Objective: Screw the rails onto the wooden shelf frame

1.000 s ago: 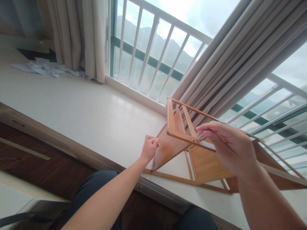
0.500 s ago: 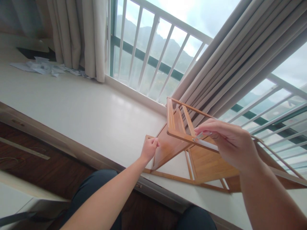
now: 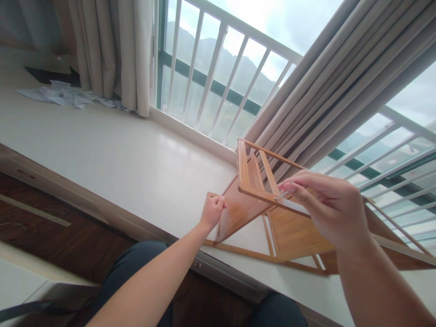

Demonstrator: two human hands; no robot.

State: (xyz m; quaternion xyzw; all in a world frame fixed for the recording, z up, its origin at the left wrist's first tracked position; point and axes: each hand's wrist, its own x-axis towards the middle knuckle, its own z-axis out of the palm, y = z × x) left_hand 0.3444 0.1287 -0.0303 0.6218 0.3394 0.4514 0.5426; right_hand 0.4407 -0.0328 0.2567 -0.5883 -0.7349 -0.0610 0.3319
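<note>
A brown wooden shelf unit (image 3: 303, 231) lies tilted on its side on the white window ledge, with slatted ends and flat panels. My left hand (image 3: 213, 212) is closed around the near corner of its frame. Between the thumb and fingers of my right hand (image 3: 332, 206), I pinch a thin metal hex key (image 3: 282, 195). The key's tip meets the upper rail of the frame, near where a crosspiece joins. My right hand hides part of the rail behind it.
The white ledge (image 3: 112, 150) runs along the window. Loose papers (image 3: 66, 96) lie at its far left, near a grey curtain (image 3: 134, 59). A second curtain (image 3: 306, 86) hangs behind the shelf unit. White railing bars (image 3: 213, 68) stand outside. My knees are below the ledge edge.
My right hand has turned at the wrist and its fingers have shifted around the hex key, whose tip stays at the same spot. My left hand and the shelf unit look unchanged.
</note>
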